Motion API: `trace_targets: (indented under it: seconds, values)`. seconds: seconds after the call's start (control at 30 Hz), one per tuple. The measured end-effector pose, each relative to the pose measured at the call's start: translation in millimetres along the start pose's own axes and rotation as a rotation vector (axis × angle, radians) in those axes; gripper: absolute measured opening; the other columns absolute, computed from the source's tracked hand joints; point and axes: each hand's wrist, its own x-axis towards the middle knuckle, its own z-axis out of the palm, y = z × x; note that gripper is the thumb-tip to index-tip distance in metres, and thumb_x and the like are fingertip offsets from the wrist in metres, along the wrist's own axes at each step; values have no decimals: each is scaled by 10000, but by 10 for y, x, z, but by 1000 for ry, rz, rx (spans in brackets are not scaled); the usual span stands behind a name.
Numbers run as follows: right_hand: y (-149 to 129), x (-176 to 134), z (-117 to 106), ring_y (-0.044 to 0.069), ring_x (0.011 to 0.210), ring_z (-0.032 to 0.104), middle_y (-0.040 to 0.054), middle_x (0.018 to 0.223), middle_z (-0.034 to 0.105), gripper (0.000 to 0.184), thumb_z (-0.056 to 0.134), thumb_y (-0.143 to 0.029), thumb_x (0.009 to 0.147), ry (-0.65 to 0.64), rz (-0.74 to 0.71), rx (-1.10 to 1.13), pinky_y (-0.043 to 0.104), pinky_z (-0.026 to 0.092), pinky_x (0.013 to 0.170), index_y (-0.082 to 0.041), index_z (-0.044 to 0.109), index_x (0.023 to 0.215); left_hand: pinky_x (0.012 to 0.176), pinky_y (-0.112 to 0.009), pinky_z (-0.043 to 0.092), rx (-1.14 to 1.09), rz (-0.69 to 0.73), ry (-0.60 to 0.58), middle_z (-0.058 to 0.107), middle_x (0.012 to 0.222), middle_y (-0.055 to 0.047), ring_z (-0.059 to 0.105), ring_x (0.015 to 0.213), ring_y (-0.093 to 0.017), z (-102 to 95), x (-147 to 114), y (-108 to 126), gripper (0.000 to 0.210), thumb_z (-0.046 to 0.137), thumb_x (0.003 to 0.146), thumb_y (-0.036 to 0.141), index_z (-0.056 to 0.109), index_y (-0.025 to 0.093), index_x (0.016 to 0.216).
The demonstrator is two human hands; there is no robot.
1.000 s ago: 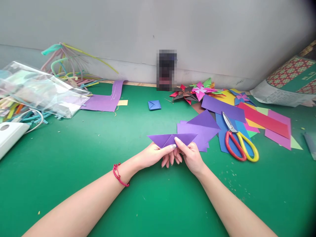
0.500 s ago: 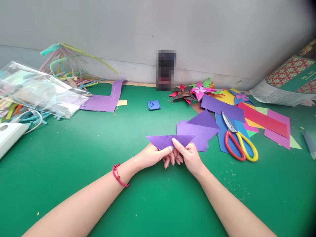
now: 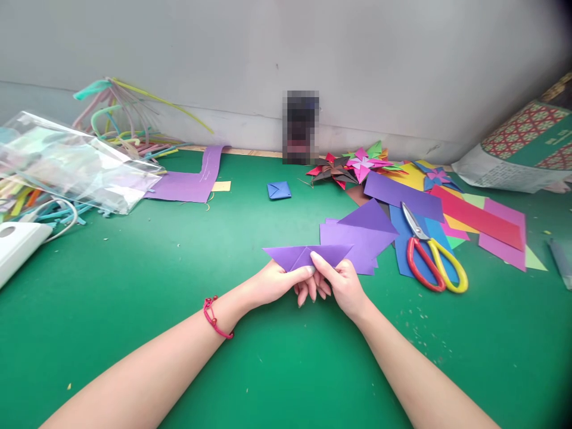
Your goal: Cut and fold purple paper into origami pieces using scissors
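Observation:
Between my hands is a piece of folded purple paper (image 3: 290,256), a wide flat triangle with its long straight edge on top and a crease slanting across its middle. My left hand (image 3: 279,281) grips its lower left side, thumb laid along the bottom edge. From the right, my right hand (image 3: 344,285) pinches it, the thumb pressed near the centre of the paper. Fingers of both hands meet beneath the sheet, partly hidden. Just behind lie loose purple sheets (image 3: 357,244) on the green table (image 3: 286,369).
Scissors (image 3: 426,250) with one red and one yellow handle rest on coloured paper at the right. Folded paper stars (image 3: 333,170) lie at the back. A small blue folded square (image 3: 279,190) sits behind my hands. A clear plastic bag (image 3: 80,161) and pipe cleaners (image 3: 134,140) are left.

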Motion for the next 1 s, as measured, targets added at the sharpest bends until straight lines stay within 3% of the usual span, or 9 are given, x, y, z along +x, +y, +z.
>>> trace_targets:
  seconds: [0.27, 0.73, 1.0]
  values:
    - [34, 27, -16, 71, 292, 351, -57, 296, 312, 542, 438, -414, 854, 26, -5, 180, 237, 287, 404, -175, 410, 368, 556, -247, 429, -36, -39, 13, 562, 515, -35, 507, 439, -97, -19, 28, 15, 590, 224, 894, 449, 618, 88, 645]
    - [67, 29, -16, 67, 300, 360, -49, 301, 326, 558, 420, -389, 874, 24, -17, 190, 236, 290, 422, -169, 397, 361, 551, -245, 441, 15, -98, 62, 541, 405, -17, 526, 413, -111, -16, 22, -25, 596, 230, 889, 468, 604, 108, 596]
    - [62, 39, 0, 80, 309, 398, -49, 318, 358, 509, 375, -431, 881, -20, 3, 286, 220, 306, 394, -150, 500, 476, 518, -247, 442, -41, -88, 56, 546, 405, -26, 528, 396, -116, -39, 22, -20, 599, 245, 883, 475, 597, 104, 574]
